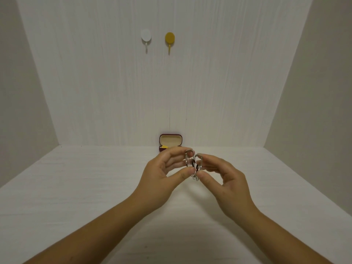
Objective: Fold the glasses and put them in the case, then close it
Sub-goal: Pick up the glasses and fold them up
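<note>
Silver-rimmed glasses are held above the white table, pinched between both hands at the middle of the view. My left hand grips the left rim with thumb and fingers. My right hand grips the right rim the same way. The two rims look drawn close together and dark parts show between them; how the temples lie is hard to tell. Behind the hands, against the back wall, a dark red case stands open with a cream lining and something yellow inside. Its lower half is partly hidden by my left fingers.
The white table stretches wide on both sides of my arms. On the back wall hang a white hook and a yellow hook. Plain side walls close in the space left and right.
</note>
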Action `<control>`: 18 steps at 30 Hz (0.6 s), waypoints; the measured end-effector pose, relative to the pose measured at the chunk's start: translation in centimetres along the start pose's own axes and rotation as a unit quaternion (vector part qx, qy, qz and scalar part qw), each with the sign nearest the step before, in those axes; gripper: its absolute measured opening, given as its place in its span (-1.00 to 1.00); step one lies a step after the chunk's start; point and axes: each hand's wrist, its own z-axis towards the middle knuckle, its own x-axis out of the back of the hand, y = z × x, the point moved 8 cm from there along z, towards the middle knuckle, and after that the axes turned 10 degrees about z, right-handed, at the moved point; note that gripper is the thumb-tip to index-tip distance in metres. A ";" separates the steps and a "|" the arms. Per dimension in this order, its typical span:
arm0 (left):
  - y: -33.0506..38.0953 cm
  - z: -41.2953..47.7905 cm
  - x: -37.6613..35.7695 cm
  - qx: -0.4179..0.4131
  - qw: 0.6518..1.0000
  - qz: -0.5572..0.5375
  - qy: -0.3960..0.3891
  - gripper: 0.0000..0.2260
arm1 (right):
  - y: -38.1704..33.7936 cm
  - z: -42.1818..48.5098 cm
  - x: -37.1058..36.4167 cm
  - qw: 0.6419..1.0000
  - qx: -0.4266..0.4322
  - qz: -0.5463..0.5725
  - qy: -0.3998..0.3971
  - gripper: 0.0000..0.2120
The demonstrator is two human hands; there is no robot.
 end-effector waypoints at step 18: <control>-0.2 0.6 0.5 0.005 1.000 -0.013 -0.017 -0.59 | -1.0 0.3 -0.3 0.999 0.028 0.010 -0.040 -0.70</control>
